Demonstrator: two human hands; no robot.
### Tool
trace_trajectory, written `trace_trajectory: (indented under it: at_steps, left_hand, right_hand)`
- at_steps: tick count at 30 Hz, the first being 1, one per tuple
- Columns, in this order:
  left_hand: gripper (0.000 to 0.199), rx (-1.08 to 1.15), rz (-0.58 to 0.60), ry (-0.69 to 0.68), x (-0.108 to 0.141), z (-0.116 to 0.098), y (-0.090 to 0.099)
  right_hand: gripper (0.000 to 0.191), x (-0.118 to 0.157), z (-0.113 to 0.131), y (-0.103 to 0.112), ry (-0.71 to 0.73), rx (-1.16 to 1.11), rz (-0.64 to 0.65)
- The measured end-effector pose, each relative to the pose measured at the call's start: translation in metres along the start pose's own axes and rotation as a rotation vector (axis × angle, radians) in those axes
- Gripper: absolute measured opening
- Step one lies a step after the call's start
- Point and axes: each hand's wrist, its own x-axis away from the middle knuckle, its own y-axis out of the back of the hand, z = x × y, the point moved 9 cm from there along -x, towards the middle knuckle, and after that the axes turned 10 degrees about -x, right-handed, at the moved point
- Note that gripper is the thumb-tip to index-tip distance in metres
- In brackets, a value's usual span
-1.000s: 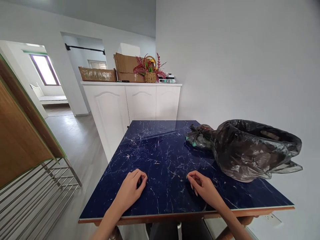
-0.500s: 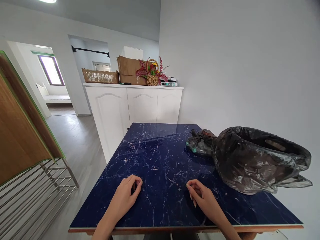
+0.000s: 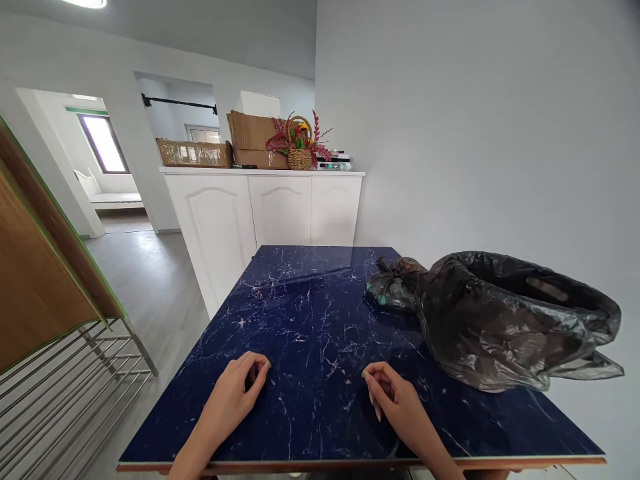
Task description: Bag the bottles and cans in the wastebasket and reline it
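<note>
My left hand (image 3: 234,393) rests on the near left part of the blue marbled table (image 3: 300,427), its fingers curled with thumb and fingertips together and nothing between them. Across from it, my right hand (image 3: 393,400) lies closed on the near right part, also with nothing visible in it. The two hands are well apart. Beyond my right hand stands a large black plastic bag (image 3: 500,333) with its mouth gaping. A smaller knotted black bag (image 3: 397,287) touches its left side; something greenish shows through the film.
Behind the table, a white cabinet (image 3: 280,210) carries cardboard boxes (image 3: 195,153), a flower basket (image 3: 300,159) and small items. At the left are a metal rack (image 3: 115,353) and a brown board (image 3: 40,267). A grey-white wall (image 3: 475,133) runs along the right.
The view has shifted slightly, so the table, bags and both hands appear a little further left. Both hands keep the same curled pose.
</note>
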Motion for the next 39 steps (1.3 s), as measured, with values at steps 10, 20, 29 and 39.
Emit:
trace_trajectory:
  at_steps: [10,20,29,39]
  left_hand:
    - [0.03,-0.137,-0.06,-0.085,-0.004,-0.007,0.0]
    - [0.054,-0.35,-0.039,-0.164,-0.001,0.008,-0.022]
    - [0.067,-0.481,0.096,-0.229,-0.078,0.041,-0.067]
    - [0.065,-0.435,0.135,-0.1,-0.171,0.065,-0.097]
  right_hand:
    - [0.042,-0.006,-0.001,-0.006,-0.044,0.053,0.096]
    - [0.042,-0.096,-0.005,0.005,-0.021,0.142,0.171]
    - [0.042,-0.183,-0.026,0.03,0.061,0.171,0.028]
    - [0.034,-0.173,-0.011,0.038,0.158,0.27,-0.076]
